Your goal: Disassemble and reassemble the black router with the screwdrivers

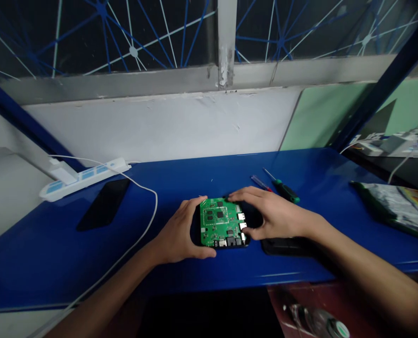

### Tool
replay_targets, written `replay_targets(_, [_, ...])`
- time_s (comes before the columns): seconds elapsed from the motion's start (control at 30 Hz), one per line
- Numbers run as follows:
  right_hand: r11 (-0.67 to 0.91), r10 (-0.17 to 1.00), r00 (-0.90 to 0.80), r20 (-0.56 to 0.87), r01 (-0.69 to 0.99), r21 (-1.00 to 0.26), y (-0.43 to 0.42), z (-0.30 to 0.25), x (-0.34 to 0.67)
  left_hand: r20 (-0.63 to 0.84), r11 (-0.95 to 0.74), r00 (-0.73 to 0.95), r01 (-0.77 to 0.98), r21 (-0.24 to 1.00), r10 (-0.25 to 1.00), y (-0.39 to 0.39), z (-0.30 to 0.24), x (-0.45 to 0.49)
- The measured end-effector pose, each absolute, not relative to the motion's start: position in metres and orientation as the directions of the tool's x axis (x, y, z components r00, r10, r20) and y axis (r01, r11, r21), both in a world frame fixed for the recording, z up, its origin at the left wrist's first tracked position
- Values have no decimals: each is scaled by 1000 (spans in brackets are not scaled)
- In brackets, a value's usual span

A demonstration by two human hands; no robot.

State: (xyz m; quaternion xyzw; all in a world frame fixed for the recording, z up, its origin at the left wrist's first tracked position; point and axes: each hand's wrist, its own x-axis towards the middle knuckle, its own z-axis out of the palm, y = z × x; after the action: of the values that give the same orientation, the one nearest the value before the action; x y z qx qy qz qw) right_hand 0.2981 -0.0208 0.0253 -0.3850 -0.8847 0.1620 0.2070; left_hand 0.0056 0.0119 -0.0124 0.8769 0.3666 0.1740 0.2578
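A green circuit board (216, 225) with chips and metal ports sits in a shallow black casing, whose dark edge shows along the front. My left hand (181, 230) grips its left side, thumb along the front edge and fingers at the far left corner. On the opposite side, my right hand (275, 213) holds it with the thumb against the ports and the fingers at the far right corner. Beneath my right wrist lies a flat black piece (282, 247), partly hidden by the arm.
Behind my right hand lie a green-and-black screwdriver (285, 190) and a red-handled one (261, 183). A black phone-like slab (104, 204), a white power strip (85, 178) and a trailing white cable (154, 206) are at left. A shiny packet (392, 206) lies at right.
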Motion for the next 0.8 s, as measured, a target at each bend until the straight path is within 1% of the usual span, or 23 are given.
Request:
replay_targets(0.2, [636,772,-536,343,648,-419,-18,21,300,89,-560,647,572,600,757,12,-14,4])
replay_targets(0.33, [627,775,-469,424,656,-420,-14,24,305,131,-569,652,525,633,747,11,-16,3])
replay_targets(0.43, [613,782,-433,448,661,-432,-11,24,307,141,-553,652,484,678,745,10,-18,1])
replay_targets(0.5, [613,782,-430,451,658,-436,-11,24,308,172,-551,634,468,691,754,8,-17,0])
replay_targets(0.6, [626,772,-441,457,651,-430,-11,23,306,244,-587,601,478,653,761,5,-13,1])
replay_targets(0.7, [650,751,-459,475,640,-409,-13,24,305,289,-627,603,479,614,743,7,-5,6])
replay_targets(0.8, [685,718,-480,504,618,-387,-13,24,306,236,-619,635,489,614,736,15,8,12])
